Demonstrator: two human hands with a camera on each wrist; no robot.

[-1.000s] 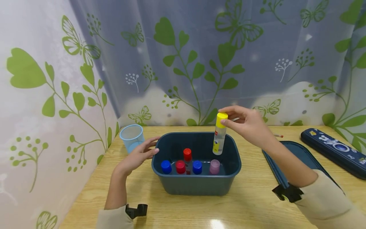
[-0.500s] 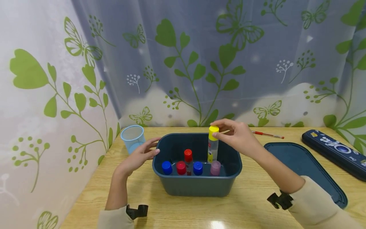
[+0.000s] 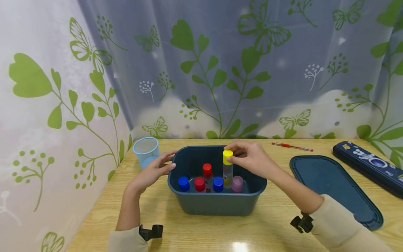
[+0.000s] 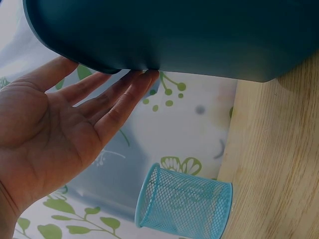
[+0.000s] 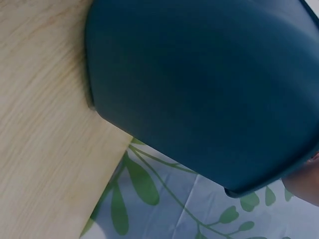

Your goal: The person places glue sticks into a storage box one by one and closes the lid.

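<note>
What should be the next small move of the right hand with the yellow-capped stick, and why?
Probably lower it the last bit, then let go. The right hand pinches the yellow-capped stick upright inside the bin, beside the pink-capped one, while the left hand rests its fingertips on the bin's rim.

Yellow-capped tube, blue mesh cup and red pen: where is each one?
yellow-capped tube (image 3: 227, 157), head view, on its yellow cap.
blue mesh cup (image 4: 184, 198), left wrist view, on its mesh wall.
red pen (image 3: 292, 146), head view, mid-barrel.
</note>
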